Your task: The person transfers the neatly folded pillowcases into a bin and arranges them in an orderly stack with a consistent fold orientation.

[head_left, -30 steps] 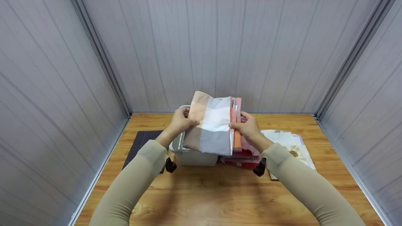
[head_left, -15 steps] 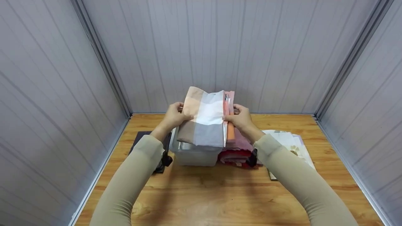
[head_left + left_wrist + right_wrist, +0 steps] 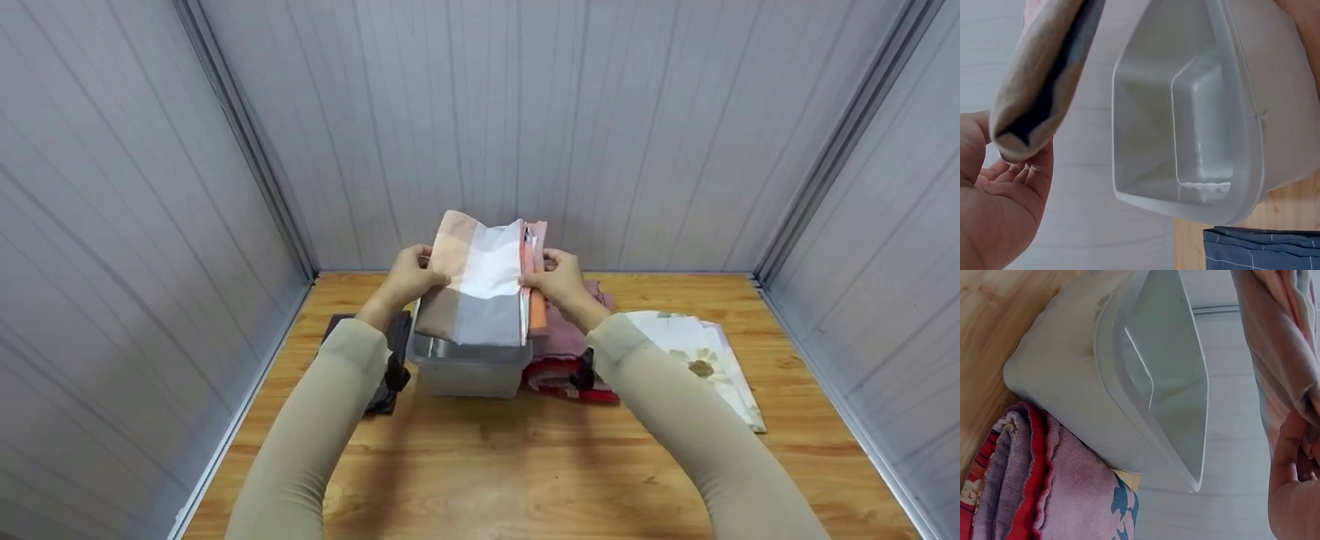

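A folded cloth point(image 3: 491, 274) with peach, white and grey checks is held up between both hands, above a white plastic bin point(image 3: 471, 375). My left hand point(image 3: 407, 279) pinches its left edge, thumb in front and fingers behind. On the opposite edge, where several folded layers show orange and pink, my right hand point(image 3: 561, 282) grips it the same way. From the left wrist view, the bin point(image 3: 1145, 140) looks bare inside, and the cloth's rounded fold point(image 3: 1039, 84) hangs apart from its rim. The right wrist view shows the cloth point(image 3: 1280, 343) clear of the bin too.
Right of the bin lies a folded pink and red towel point(image 3: 1081, 478). A dark blue checked folded cloth point(image 3: 1264, 247) is on its left. Farther right, a white folded cloth with a flower print point(image 3: 705, 367) rests on the wooden table point(image 3: 480, 465). Panel walls enclose the back and sides.
Both hands have shifted left and slightly up with the folded cloth, bringing it more squarely above the bin. More of the pink towel and the flower-print cloth now shows.
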The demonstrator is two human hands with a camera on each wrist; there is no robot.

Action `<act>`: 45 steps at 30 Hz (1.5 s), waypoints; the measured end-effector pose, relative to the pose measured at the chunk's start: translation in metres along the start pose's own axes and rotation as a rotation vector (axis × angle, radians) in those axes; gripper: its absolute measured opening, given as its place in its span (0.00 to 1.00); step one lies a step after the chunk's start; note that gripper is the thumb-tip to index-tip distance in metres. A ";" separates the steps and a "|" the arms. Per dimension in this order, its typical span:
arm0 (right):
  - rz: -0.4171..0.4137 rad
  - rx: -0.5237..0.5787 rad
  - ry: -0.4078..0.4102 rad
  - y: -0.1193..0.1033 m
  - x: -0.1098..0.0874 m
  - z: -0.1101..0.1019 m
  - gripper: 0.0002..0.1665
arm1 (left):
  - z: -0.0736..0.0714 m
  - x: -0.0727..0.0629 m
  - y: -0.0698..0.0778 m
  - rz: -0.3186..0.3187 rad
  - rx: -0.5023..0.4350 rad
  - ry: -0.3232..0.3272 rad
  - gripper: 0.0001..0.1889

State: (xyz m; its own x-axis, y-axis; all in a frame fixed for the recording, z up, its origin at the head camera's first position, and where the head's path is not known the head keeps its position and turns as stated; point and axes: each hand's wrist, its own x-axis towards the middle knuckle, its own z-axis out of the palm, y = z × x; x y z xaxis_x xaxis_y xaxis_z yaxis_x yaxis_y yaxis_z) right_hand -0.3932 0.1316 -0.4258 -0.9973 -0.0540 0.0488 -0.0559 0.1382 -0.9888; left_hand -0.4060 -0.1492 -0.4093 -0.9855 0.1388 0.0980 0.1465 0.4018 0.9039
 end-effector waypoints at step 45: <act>0.026 -0.171 -0.006 0.048 0.016 0.028 0.25 | 0.022 0.009 -0.049 -0.072 0.015 0.064 0.28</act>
State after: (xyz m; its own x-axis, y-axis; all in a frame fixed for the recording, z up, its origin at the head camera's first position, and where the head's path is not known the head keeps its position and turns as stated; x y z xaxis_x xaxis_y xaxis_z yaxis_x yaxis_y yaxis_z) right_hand -0.4106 0.1097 -0.4761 -0.9983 -0.0541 0.0221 -0.0377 0.3060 -0.9513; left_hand -0.4201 -0.1473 -0.4615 -0.9969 0.0507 0.0600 0.0759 0.4221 0.9034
